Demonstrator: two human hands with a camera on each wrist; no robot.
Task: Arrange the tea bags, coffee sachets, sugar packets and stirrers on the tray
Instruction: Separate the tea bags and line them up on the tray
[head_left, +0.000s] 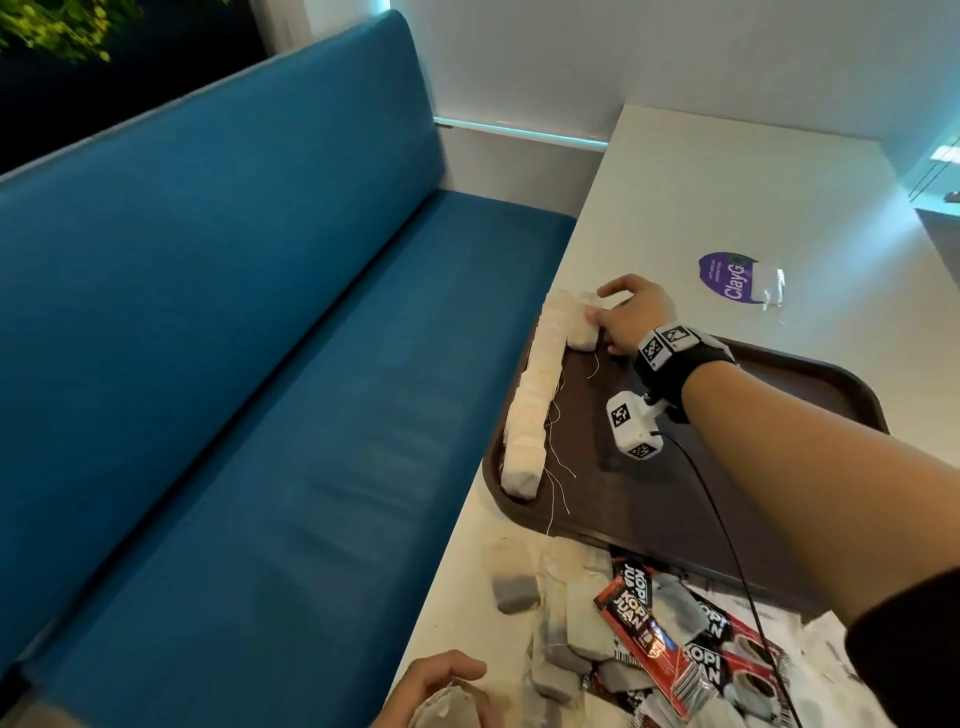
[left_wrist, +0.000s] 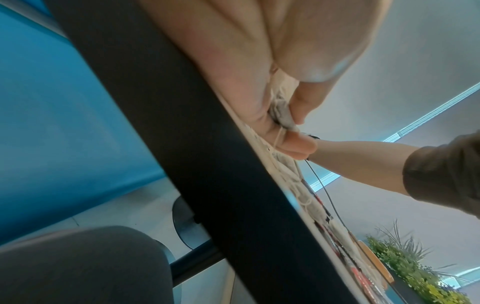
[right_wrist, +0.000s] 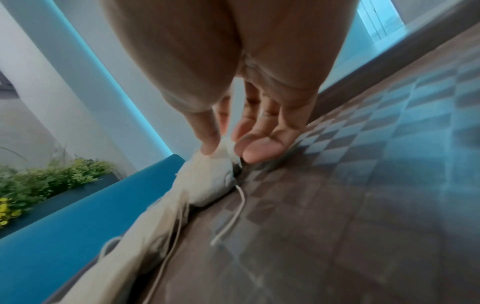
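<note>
A brown tray (head_left: 618, 509) lies on the white table (head_left: 727, 197). A long row of white tea bags (head_left: 530, 395) runs along its left rim. At the tray's far left corner my right hand (head_left: 597, 306) pinches the top of a tea bag in a short second stack (head_left: 584, 327) between thumb and fingertips. In the right wrist view that tea bag (right_wrist: 207, 181) rests on the tray (right_wrist: 337, 205) under the right hand (right_wrist: 228, 148), its string trailing. Near the table's front edge my left hand (head_left: 441, 680) grips a bunch of tea bags (head_left: 447, 706). In the left wrist view its fingers (left_wrist: 298, 144) curl round the tea bags (left_wrist: 281, 111).
Loose tea bags (head_left: 566, 634) and red-and-black coffee sachets (head_left: 649, 634) lie heaped in front of the tray. A purple round label (head_left: 722, 278) and a clear plastic packet (head_left: 766, 283) sit on the table behind the tray. A blue bench (head_left: 234, 312) runs along the table's left side.
</note>
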